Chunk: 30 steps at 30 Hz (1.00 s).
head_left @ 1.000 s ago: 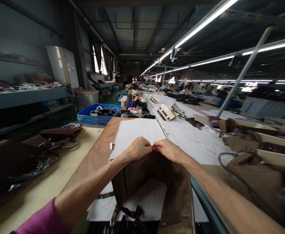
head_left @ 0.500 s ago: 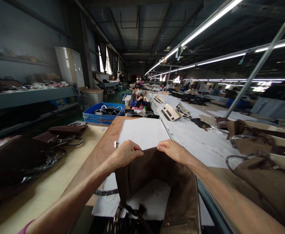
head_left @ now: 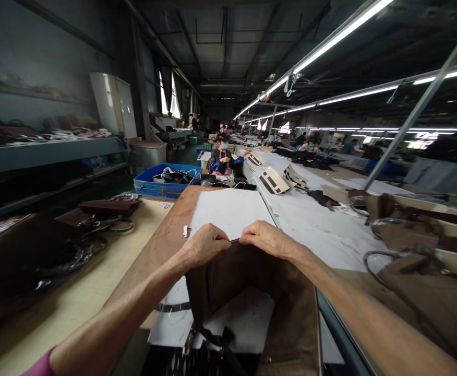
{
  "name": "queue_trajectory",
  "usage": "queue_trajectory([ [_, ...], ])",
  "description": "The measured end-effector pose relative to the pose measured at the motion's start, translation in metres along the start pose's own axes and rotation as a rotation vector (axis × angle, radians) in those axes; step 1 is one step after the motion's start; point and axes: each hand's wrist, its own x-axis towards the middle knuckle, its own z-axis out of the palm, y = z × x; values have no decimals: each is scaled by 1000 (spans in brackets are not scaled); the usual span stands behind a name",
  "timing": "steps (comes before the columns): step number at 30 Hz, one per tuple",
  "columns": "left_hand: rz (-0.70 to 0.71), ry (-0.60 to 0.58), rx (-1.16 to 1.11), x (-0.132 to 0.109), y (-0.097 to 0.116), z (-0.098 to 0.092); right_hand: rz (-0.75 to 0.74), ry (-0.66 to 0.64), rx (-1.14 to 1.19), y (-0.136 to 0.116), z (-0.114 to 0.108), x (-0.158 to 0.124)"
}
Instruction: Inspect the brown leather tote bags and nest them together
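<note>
A brown bag (head_left: 291, 297) stands in front of me, its far upper edge pinched between the fingers of both hands. My left hand (head_left: 208, 241) is closed on that edge from the left. Close beside it, my right hand (head_left: 265, 237) grips the same edge from the right, leaving a small gap between the two. Dark straps with metal buckles (head_left: 224, 339) hang at the near side of the bag. White sheets lie under it, and one white board (head_left: 232, 209) lies flat just beyond my hands.
More brown bags lie on the pale table (head_left: 107, 261) at left and on the right-hand table. A blue bin (head_left: 166, 180) stands ahead on the left. A masked co-worker (head_left: 224, 156) sits beyond. Cream panels with black strips (head_left: 273, 180) rest on the white-covered table.
My right hand has slid left along the bag's edge, closer to my left hand, which is almost still. The co-worker's arm now reaches out towards the panels.
</note>
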Motion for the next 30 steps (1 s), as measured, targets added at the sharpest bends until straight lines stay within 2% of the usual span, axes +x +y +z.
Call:
queue_trajectory([
  [4, 10, -1, 2, 3, -5, 4, -36, -46, -20, -12, 4, 5],
  [7, 3, 12, 0, 4, -6, 3, -58, -31, -56, -18, 6, 6],
  [12, -39, -67, -90, 0, -15, -15, 5, -17, -86, -21, 8, 2],
  [15, -78, 22, -87, -12, -28, -31, 26, -10, -70, -20, 9, 1],
  [18, -57, 80, -65, -27, -38, -38, 33, 14, -67, -21, 10, 1],
  [23, -86, 54, -157, -43, -41, -23, 33, 27, -72, -22, 12, 0],
  [30, -57, 229, -171, -46, -40, -10, 36, 42, -100, -21, 14, 1],
])
